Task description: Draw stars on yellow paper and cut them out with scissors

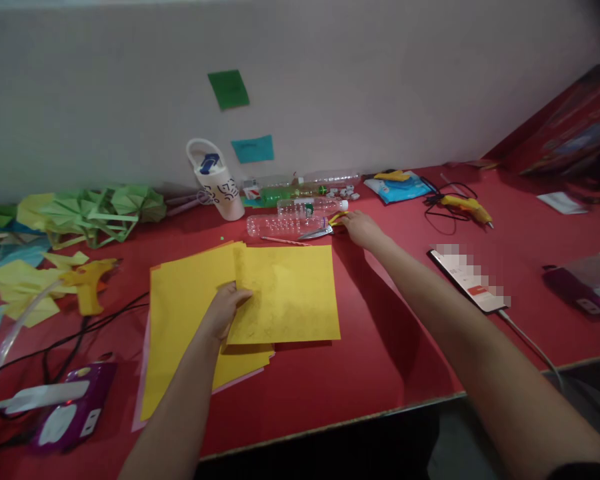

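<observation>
My left hand (225, 310) pinches the left edge of a yellow paper sheet (290, 293) that lies on top of a stack of yellow sheets (185, 320) on the red table (370, 373). My right hand (361, 228) is stretched far forward, its fingers closed on the yellow handles of a pair of scissors (323, 230). The scissors lie beside clear plastic bottles (285, 223) near the wall. A pencil (285, 241) rests just in front of the bottles.
A yellow glue gun (87, 283) and folded green and yellow paper shapes (100, 210) lie at the left. A white cup-like container (220, 183), a second glue gun (467, 208), a phone (473, 280) on a cable and purple devices (70, 413) are around.
</observation>
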{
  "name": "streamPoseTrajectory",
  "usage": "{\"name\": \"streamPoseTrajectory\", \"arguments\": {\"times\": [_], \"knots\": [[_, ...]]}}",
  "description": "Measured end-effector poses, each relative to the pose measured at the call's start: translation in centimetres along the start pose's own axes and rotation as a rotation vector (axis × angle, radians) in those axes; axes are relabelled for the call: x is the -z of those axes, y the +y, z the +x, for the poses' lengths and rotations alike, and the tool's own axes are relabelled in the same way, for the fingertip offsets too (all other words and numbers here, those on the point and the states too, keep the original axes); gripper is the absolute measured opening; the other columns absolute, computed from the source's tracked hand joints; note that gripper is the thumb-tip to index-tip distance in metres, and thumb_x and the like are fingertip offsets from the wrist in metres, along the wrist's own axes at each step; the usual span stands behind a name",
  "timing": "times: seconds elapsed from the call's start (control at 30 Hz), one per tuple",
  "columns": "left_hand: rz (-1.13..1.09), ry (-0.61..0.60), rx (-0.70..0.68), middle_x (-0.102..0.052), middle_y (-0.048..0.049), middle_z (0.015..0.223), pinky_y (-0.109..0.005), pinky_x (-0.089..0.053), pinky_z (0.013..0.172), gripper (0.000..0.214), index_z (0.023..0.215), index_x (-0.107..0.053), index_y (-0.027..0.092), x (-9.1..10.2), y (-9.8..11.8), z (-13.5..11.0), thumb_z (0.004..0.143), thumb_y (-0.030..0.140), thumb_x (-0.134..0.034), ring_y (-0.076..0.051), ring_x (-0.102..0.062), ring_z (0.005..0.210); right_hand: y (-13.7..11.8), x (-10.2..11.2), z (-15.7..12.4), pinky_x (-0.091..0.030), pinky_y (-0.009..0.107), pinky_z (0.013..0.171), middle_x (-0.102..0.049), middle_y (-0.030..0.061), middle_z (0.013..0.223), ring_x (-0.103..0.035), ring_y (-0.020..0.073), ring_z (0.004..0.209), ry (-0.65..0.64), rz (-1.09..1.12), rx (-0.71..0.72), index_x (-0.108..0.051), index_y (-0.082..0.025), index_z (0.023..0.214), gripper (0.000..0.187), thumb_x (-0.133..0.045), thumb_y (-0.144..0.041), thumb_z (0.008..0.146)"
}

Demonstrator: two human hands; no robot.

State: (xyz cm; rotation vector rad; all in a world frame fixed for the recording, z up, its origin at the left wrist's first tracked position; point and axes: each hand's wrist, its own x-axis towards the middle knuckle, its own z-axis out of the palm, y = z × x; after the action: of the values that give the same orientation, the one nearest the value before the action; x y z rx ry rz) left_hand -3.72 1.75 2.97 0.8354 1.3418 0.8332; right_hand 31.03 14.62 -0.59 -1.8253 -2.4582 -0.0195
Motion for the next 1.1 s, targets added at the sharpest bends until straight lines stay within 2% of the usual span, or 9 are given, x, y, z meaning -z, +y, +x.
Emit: {"name": "streamPoseTrajectory", "arguments": {"times": [0.2, 0.37, 0.47, 0.57, 0.63, 0.7, 0.8, 0.93, 1.1], "knots": [[-0.025, 0.038, -0.004, -0.073, -0.0045, 0.060, -0.037, -0.058, 0.058, 0.027, 0.071, -0.064, 0.017, 0.1, 0.3, -0.1, 0.048, 0.030, -0.070, -0.029, -0.073, 0.063, 0.2, 1.5, -2.4, -0.040, 0.040, 0.091, -0.068, 0.0222, 0.115, -0.058, 0.0358, 0.110, -0.020, 0.075, -0.113, -0.067, -0.011, 0.110, 0.032, -0.058, -0.010, 0.080], [-0.043, 0.021, 0.006, -0.068, -0.0005, 0.053, -0.031, -0.053, 0.052, 0.021, 0.065, -0.060, 0.019, -0.2, 0.4, -0.5, 0.049, 0.030, -0.069, -0.024, -0.070, 0.056, 0.3, 2.8, -7.6, -0.044, 0.035, 0.070, -0.069, 0.0148, 0.088, -0.064, 0.0303, 0.083, 0.042, 0.310, -0.254, -0.060, -0.019, 0.086, 0.014, -0.064, -0.029, 0.078], [-0.041, -0.031, 0.040, -0.068, -0.0008, 0.053, -0.030, -0.053, 0.053, 0.021, 0.065, -0.062, 0.018, -0.8, 0.2, -0.8, 0.049, 0.027, -0.072, -0.021, -0.067, 0.053, -1.8, 2.6, -10.3, -0.042, 0.031, 0.055, -0.059, 0.0035, 0.066, -0.058, 0.0212, 0.058, 0.060, 0.570, -0.287, -0.048, -0.024, 0.078, 0.031, -0.055, -0.053, 0.086], [-0.032, -0.100, 0.072, -0.073, -0.0021, 0.061, -0.031, -0.055, 0.058, 0.027, 0.072, -0.064, 0.017, -1.2, -0.1, -1.0, 0.048, 0.025, -0.074, -0.021, -0.069, 0.056, -5.2, 2.1, -11.5, -0.042, 0.029, 0.047, -0.051, -0.0031, 0.061, -0.045, 0.0131, 0.040, 0.088, 0.969, -0.265, -0.039, -0.026, 0.078, 0.048, -0.027, -0.070, 0.093], [-0.023, -0.123, 0.069, -0.075, -0.0024, 0.066, -0.032, -0.057, 0.062, 0.031, 0.077, -0.064, 0.017, -1.3, -0.4, -0.9, 0.049, 0.025, -0.075, -0.022, -0.071, 0.060, -7.0, 1.9, -11.6, -0.033, 0.028, 0.039, -0.044, -0.0062, 0.060, -0.037, 0.0106, 0.034, 0.123, 1.172, -0.283, -0.034, -0.027, 0.077, 0.050, -0.029, -0.076, 0.088], [-0.006, -0.124, 0.042, -0.075, -0.0027, 0.068, -0.033, -0.057, 0.063, 0.033, 0.081, -0.065, 0.017, -1.3, -0.6, -0.8, 0.051, 0.027, -0.076, -0.023, -0.072, 0.063, -8.1, 1.8, -11.5, -0.030, 0.025, 0.038, -0.037, -0.0098, 0.057, -0.035, 0.0091, 0.035, 0.118, 1.241, -0.291, -0.035, -0.027, 0.078, 0.049, -0.055, -0.072, 0.079], [0.043, -0.111, -0.026, -0.077, -0.0031, 0.074, -0.033, -0.057, 0.064, 0.036, 0.088, -0.067, 0.016, -1.1, -0.8, -0.7, 0.057, 0.031, -0.076, -0.024, -0.073, 0.068, -8.4, 1.6, -11.4, -0.028, 0.024, 0.040, -0.036, -0.0112, 0.055, -0.035, 0.0077, 0.038, 0.133, 1.356, -0.326, -0.035, -0.027, 0.076, 0.050, -0.074, -0.057, 0.070], [0.081, -0.063, -0.102, -0.078, -0.0022, 0.081, -0.034, -0.058, 0.069, 0.042, 0.093, -0.067, 0.018, -1.0, -0.9, -0.6, 0.054, 0.031, -0.079, -0.025, -0.074, 0.074, -8.4, 1.1, -11.4, -0.027, 0.024, 0.042, -0.039, -0.0116, 0.055, -0.038, 0.0079, 0.038, 0.134, 1.483, -0.384, -0.037, -0.026, 0.077, 0.049, -0.079, -0.050, 0.065], [0.075, -0.065, -0.036, -0.075, -0.0018, 0.067, -0.034, -0.056, 0.063, 0.036, 0.077, -0.066, 0.017, -0.9, -0.1, -0.9, 0.048, 0.034, -0.079, -0.024, -0.071, 0.063, -8.5, 0.8, -11.4, -0.028, 0.024, 0.042, -0.043, -0.0117, 0.056, -0.041, 0.0087, 0.040, 0.143, 1.507, -0.417, -0.039, -0.026, 0.077, 0.053, -0.083, -0.049, 0.059]]}}
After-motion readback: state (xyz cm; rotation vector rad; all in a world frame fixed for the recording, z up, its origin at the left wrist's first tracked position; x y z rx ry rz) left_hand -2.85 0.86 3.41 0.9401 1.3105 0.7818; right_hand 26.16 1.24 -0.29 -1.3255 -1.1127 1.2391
